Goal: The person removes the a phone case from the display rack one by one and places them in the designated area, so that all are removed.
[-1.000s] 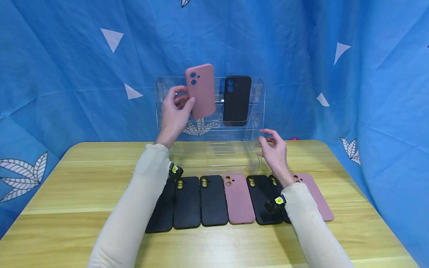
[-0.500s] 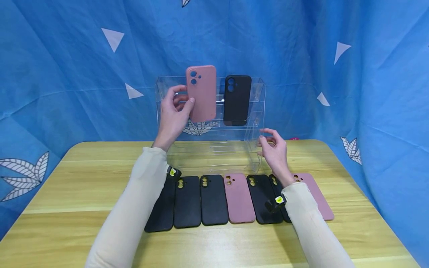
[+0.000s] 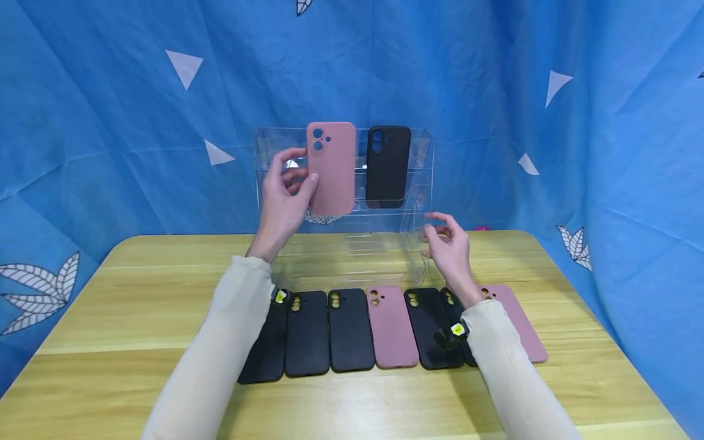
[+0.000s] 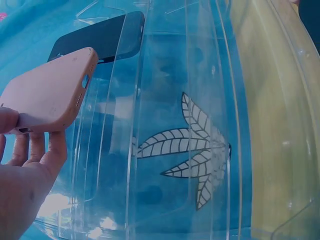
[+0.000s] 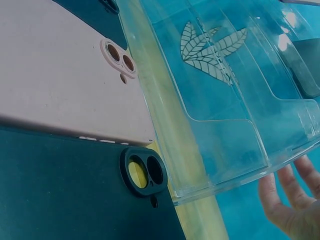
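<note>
The left hand (image 3: 283, 195) pinches a pink case (image 3: 331, 168) upright in its fingers, against the clear rack's (image 3: 420, 183) top tier, just beside a black case (image 3: 388, 166) standing there. The right hand (image 3: 451, 247) hovers by the rack's right end, fingers loosely curled, holding nothing. More cases (image 3: 352, 330) lie in a row on the worktop (image 3: 110, 318).

The left forearm hides most of the leftmost black case (image 3: 265, 354), and the right wrist covers much of another black case (image 3: 456, 318). Behind the pink case (image 3: 332, 168), the left hand (image 3: 283, 198) has its fingertips hidden. The right wrist view cuts off the right hand (image 5: 295, 205) at the frame's edge.
</note>
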Tool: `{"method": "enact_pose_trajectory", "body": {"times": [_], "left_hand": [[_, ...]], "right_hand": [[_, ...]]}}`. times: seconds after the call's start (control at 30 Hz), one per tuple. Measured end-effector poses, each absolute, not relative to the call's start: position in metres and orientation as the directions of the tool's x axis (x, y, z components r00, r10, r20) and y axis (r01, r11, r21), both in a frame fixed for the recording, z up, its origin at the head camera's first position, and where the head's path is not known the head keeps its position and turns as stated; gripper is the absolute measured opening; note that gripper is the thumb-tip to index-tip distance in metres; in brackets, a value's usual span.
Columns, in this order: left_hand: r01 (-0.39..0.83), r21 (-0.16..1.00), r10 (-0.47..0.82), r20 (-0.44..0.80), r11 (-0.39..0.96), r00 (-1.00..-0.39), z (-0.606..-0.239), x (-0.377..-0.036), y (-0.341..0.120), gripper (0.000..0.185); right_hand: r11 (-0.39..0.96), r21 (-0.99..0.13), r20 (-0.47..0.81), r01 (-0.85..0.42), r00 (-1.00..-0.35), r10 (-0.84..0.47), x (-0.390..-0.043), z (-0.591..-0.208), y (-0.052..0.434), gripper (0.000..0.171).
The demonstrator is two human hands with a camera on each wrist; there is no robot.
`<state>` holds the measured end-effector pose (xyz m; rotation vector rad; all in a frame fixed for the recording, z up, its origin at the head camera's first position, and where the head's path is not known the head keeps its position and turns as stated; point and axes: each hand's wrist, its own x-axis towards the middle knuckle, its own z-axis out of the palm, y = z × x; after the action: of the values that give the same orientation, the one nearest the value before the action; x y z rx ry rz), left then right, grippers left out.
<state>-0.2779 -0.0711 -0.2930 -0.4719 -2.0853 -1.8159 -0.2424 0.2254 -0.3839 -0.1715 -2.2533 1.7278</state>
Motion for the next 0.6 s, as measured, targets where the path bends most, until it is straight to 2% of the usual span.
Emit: {"method": "enact_pose_trajectory", "body": {"times": [0.6], "left_hand": [[0.429,0.891,0.034,0.429,0.148,-0.902,-0.313,-0.263,-0.089,0.044]], "right_hand": [[0.22,-0.974,0.11,-0.06,-0.968,0.224,-0.243,-0.386,0.224,0.04]]}}
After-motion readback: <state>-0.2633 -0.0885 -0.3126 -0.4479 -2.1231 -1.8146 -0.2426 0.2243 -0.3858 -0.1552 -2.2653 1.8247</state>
